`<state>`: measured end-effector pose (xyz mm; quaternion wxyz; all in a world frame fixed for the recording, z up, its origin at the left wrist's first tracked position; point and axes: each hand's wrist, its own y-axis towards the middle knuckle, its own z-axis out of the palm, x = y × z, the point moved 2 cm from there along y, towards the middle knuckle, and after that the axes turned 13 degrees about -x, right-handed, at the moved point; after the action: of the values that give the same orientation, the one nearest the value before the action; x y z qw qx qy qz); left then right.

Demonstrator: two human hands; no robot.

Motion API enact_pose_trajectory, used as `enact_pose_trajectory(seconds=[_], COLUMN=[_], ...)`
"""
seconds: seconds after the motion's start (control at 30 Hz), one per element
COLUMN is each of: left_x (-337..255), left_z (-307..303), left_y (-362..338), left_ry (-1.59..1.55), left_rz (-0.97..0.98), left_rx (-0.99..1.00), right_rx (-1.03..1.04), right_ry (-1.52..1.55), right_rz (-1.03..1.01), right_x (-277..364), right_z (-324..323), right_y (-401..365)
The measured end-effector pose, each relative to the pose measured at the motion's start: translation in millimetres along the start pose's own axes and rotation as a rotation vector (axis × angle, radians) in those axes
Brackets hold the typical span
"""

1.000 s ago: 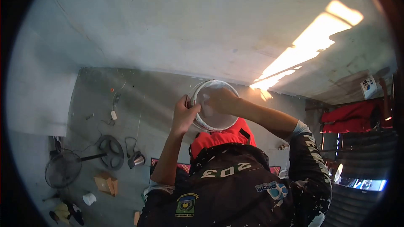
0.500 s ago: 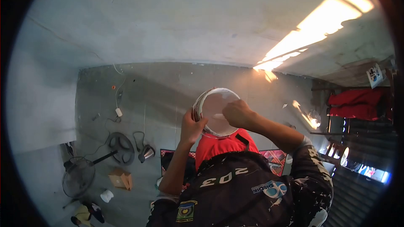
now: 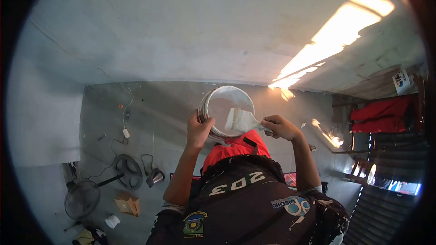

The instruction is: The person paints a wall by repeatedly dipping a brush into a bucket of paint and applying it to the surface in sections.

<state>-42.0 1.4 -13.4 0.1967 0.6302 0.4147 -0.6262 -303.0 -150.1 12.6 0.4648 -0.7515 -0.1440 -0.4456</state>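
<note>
My left hand [image 3: 200,129] is closed on the left side of a round paint bucket [image 3: 204,109], its thumb over the rim. The bucket is tilted so that its mouth faces me, and pale paint shows inside. In my right hand [image 3: 282,128] is the handle of a wide, flat paintbrush [image 3: 245,120]. White paint coats the brush, whose bristles point left and overlap the bucket's opening in this view. Beneath the bucket, red trousers [image 3: 240,147] show at my lap.
A pale wall [image 3: 159,36] rises ahead, with bright sunlight on its right side. At left are a floor fan [image 3: 82,198], a kettle [image 3: 156,178], a cardboard box [image 3: 127,204] and a power strip [image 3: 126,133] with its cord. Red cloth [image 3: 383,114] hangs at right.
My right hand has moved right and away from the bucket's mouth, bringing the paintbrush up into view. The bucket and my left hand have shifted slightly left.
</note>
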Motion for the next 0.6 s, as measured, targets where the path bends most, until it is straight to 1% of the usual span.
enact_pose_trajectory(seconds=[0.03, 0.07, 0.1, 0.17, 0.2, 0.27, 0.3, 0.33, 0.4, 0.43, 0.53, 0.6], left_x=[-0.2, 2.1, 3.7, -2.0, -2.8, -8.3, -15.1, -17.6, -18.0, -19.9, -31.6, -33.9], left_z=[2.6, 6.8, 9.6, 26.6, 31.0, 46.1, 57.4, 66.3, 89.4, 95.1, 129.0, 147.2], left_y=[3.9, 10.4, 16.2, 25.6, 28.1, 39.5, 44.3, 45.2, 60.3, 67.1, 89.4, 97.2], left_ry=[0.004, -0.011, -0.026, -0.042, -0.07, -0.063, -0.023, 0.014, 0.031, 0.028, 0.055, 0.051], left_rz=[0.011, -0.021, -0.047, 0.015, 0.042, 0.046, -0.004, -0.061, -0.005, 0.046, 0.059, 0.057], left_rx=[0.005, 0.006, 0.011, 0.028, 0.027, 0.057, 0.047, 0.033, 0.047, 0.069, 0.098, 0.102], right_rx=[0.008, 0.012, -0.003, -0.083, -0.091, 0.0, -0.064, -0.065, 0.012, 0.016, 0.023, 0.162], right_ry=[0.126, 0.254, 0.264, 0.345, 0.358, 0.606, 0.601, 0.605, 0.799, 0.808, 0.889, 1.07], right_rz=[0.03, 0.053, 0.03, 0.015, -0.009, 0.003, 0.015, 0.02, 0.027, 0.012, 0.011, 0.059], right_x=[-8.5, -15.3, -22.0, -33.9, -38.6, -48.0, -45.6, -49.6, -51.0, -47.7, -45.7, -46.6], right_z=[-2.2, -6.2, -6.0, -7.5, -5.7, -9.3, -13.8, -21.8, -40.9, -46.4, -78.7, -93.5], right_y=[4.7, 10.3, 11.4, 21.1, 26.5, 33.4, 36.8, 35.2, 49.8, 55.3, 73.0, 80.1])
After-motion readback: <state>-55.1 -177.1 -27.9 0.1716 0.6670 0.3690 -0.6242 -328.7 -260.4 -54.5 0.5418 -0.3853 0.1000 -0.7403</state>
